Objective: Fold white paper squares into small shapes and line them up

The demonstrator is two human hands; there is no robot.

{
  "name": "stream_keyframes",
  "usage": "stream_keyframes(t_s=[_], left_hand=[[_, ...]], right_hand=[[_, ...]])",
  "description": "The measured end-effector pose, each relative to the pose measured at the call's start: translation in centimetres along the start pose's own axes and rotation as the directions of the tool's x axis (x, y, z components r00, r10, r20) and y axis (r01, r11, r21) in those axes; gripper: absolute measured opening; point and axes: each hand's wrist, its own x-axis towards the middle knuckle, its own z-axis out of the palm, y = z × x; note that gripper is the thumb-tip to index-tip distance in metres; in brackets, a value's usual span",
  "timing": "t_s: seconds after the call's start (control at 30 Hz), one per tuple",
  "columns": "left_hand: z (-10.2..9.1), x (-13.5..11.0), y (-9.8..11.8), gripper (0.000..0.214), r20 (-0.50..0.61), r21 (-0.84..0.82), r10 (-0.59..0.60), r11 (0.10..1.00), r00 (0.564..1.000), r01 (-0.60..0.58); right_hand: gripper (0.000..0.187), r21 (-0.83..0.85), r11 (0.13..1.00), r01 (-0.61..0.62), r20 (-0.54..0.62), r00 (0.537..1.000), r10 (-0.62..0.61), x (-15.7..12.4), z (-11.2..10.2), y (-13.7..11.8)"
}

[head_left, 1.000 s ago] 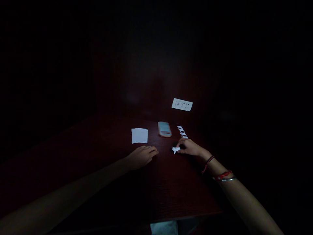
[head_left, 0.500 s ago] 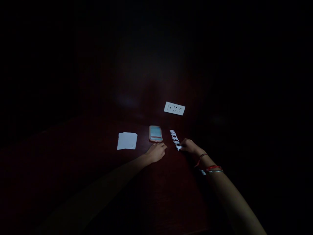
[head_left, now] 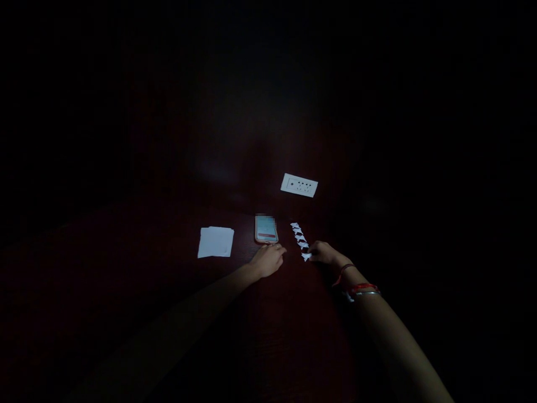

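Note:
My right hand (head_left: 324, 253) has its fingertips closed on a small folded white paper piece (head_left: 306, 257) at the near end of a row. Several similar folded paper pieces (head_left: 299, 238) run away from it in a line on the dark red table. My left hand (head_left: 269, 261) lies on the table with its fingers loosely bent and apart, holding nothing. Just beyond it is a phone (head_left: 265, 229) in an orange-brown case, its screen lit. Left of the phone lies a stack of white paper sheets (head_left: 215, 243).
A white socket plate (head_left: 299, 185) is set in the dark upright panel behind the table. Something white (head_left: 348, 296) shows partly beneath my right wrist, too hidden to name. Darkness covers the surroundings.
The nearest folded paper piece has shifted slightly towards me, and a gap now shows between it and the row. My right hand moved with it; my left hand stays in place.

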Motion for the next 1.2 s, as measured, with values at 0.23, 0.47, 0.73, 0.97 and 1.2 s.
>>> stream_keyframes(t_s=[0.23,0.47,0.73,0.97,1.2], left_hand=[[0.0,-0.1,0.0,0.024,0.005,0.003,-0.004,1.000,1.000,0.004],[-0.4,-0.1,0.2,0.024,0.015,-0.001,-0.007,1.000,1.000,0.007],[-0.4,-0.1,0.2,0.022,0.024,-0.008,-0.016,1.000,1.000,0.016],[-0.7,-0.2,0.3,0.022,0.013,-0.007,-0.023,1.000,1.000,0.023],[-0.9,-0.2,0.3,0.022,0.014,-0.006,-0.027,1.000,1.000,0.027]], right_hand=[[0.030,-0.020,1.000,-0.009,0.015,1.000,0.010,-0.1,-0.2,0.0],[0.032,-0.025,0.999,-0.024,0.017,1.000,0.024,-0.2,-0.5,-0.7],[0.033,-0.039,0.999,-0.028,0.034,0.999,0.029,-0.1,-0.7,-0.6],[0.033,-0.070,0.997,-0.013,0.038,0.999,0.015,-0.1,-0.6,-0.9],[0.030,-0.070,0.997,-0.024,0.034,0.999,0.027,-0.1,-0.6,-0.8]])
